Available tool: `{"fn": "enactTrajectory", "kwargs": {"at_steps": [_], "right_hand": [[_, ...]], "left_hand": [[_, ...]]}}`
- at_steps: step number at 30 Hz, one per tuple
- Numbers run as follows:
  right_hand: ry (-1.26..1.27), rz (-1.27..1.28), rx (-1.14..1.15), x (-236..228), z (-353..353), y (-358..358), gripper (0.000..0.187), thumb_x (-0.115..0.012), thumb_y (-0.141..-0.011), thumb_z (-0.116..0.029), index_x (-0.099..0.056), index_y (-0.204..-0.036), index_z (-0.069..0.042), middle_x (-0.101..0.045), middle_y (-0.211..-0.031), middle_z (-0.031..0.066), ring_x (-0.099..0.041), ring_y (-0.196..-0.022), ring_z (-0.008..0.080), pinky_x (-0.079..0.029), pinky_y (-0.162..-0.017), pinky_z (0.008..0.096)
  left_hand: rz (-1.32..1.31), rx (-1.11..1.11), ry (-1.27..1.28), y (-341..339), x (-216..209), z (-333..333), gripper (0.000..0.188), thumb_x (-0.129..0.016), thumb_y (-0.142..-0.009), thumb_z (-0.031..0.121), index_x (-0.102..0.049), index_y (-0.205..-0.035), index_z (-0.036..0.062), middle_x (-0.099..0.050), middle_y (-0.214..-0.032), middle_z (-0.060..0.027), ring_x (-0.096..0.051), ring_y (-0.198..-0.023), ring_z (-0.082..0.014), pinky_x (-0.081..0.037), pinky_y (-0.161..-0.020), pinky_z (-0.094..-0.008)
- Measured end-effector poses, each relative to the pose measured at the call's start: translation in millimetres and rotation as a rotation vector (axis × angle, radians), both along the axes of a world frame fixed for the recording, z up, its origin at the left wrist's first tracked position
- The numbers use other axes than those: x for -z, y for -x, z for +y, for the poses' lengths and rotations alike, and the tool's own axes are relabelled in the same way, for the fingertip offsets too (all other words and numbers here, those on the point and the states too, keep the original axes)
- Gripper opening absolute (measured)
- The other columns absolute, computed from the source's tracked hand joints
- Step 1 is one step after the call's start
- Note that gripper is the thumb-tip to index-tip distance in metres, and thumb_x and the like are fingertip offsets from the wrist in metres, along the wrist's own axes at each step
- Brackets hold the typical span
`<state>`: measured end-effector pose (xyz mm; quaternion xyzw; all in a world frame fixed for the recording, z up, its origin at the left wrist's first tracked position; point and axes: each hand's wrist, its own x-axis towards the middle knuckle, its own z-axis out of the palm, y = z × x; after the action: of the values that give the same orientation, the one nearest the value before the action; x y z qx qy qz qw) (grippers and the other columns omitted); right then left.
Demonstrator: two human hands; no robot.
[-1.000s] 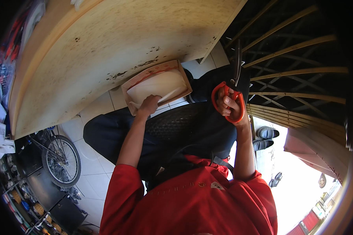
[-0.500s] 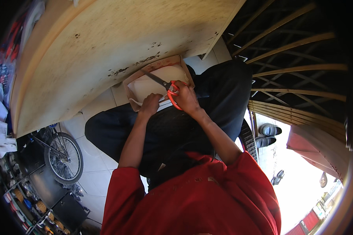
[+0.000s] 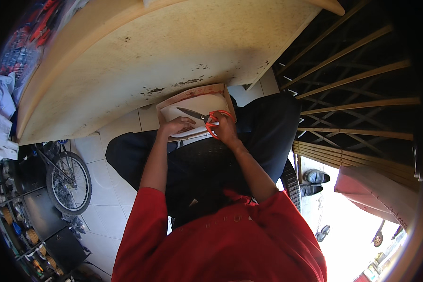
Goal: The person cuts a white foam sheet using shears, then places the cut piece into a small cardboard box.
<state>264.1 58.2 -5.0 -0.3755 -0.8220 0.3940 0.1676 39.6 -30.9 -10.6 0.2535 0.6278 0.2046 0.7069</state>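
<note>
A pair of scissors (image 3: 192, 113) with red handles and dark blades is in my right hand (image 3: 226, 131), whose fingers are through and around the handles. Its blades look closed together and point to the upper left over a shallow cardboard box (image 3: 163, 112). White sheet-like material (image 3: 207, 104) lies inside that box. My left hand (image 3: 176, 126) rests at the box's near left side, fingers slightly bent and apart, with nothing visible held in them. The box is by my folded legs, and part of its near edge is hidden by my hands.
A stained wooden panel (image 3: 174, 47) with a rounded edge stands just beyond the box. A folding lattice gate (image 3: 357, 101) is on the right, with dark shoes (image 3: 316, 176) near it. To the left are a bicycle wheel (image 3: 69, 183) and shelves of goods (image 3: 14, 225).
My left hand has loosened from the white material's near edge and its fingers have spread. The scissors' blades have tilted flatter. The whole view has shifted a little.
</note>
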Motion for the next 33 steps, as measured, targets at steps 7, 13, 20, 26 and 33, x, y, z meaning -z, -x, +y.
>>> {"fn": "enactTrajectory", "kwargs": {"at_steps": [7,13,20,26,33], "right_hand": [[-0.025,0.02,-0.168,-7.1,-2.4,-2.4,0.029,-0.067,-0.075,-0.002,-0.064,-0.103,-0.006,-0.067,-0.087,0.0184,-0.065,-0.088,0.0351,-0.051,-0.076,0.0439],[0.069,0.119,-0.258,-48.1,-15.8,-8.6,0.029,-0.064,-0.074,0.003,-0.065,-0.103,-0.003,-0.066,-0.093,0.021,-0.063,-0.093,0.0373,-0.05,-0.078,0.0428],[0.053,0.238,-0.272,-65.7,-30.0,-23.5,0.024,-0.064,-0.074,0.004,-0.064,-0.097,-0.001,-0.064,-0.086,0.0191,-0.062,-0.086,0.0372,-0.049,-0.075,0.0421],[0.025,0.106,-0.425,-100.4,-33.7,-22.3,0.024,-0.066,-0.077,-0.002,-0.063,-0.101,-0.001,-0.064,-0.094,0.022,-0.061,-0.095,0.0382,-0.049,-0.078,0.0448],[0.148,0.162,-0.301,-87.6,-19.1,-30.9,0.022,-0.066,-0.079,-0.003,-0.063,-0.101,-0.001,-0.065,-0.091,0.0212,-0.062,-0.091,0.0393,-0.05,-0.076,0.0441]], "left_hand": [[0.413,0.327,-0.318,-2.1,42.2,7.7,0.025,-0.062,-0.084,0.022,-0.069,-0.099,0.0029,-0.069,-0.086,-0.0053,-0.061,-0.081,-0.014,-0.048,-0.075,-0.0332],[-0.002,-0.064,-0.223,6.1,92.3,-18.4,0.02,-0.062,-0.088,0.018,-0.067,-0.099,0.0012,-0.064,-0.085,-0.0024,-0.057,-0.078,-0.0099,-0.046,-0.073,-0.0279],[0.522,0.878,-0.485,23.6,96.1,-8.8,0.038,-0.059,-0.088,0.019,-0.055,-0.125,0.0155,-0.057,-0.124,0.0,-0.051,-0.115,-0.0168,-0.04,-0.097,-0.0326],[0.573,0.791,-0.292,15.8,71.3,2.1,0.04,-0.061,-0.084,0.023,-0.059,-0.123,0.0141,-0.059,-0.125,-0.0062,-0.053,-0.117,-0.0186,-0.041,-0.097,-0.034],[0.446,0.727,-0.364,-34.5,-9.2,42.8,0.042,-0.068,-0.075,0.031,-0.067,-0.108,0.0048,-0.066,-0.109,-0.0182,-0.063,-0.1,-0.0272,-0.048,-0.085,-0.039]]}}
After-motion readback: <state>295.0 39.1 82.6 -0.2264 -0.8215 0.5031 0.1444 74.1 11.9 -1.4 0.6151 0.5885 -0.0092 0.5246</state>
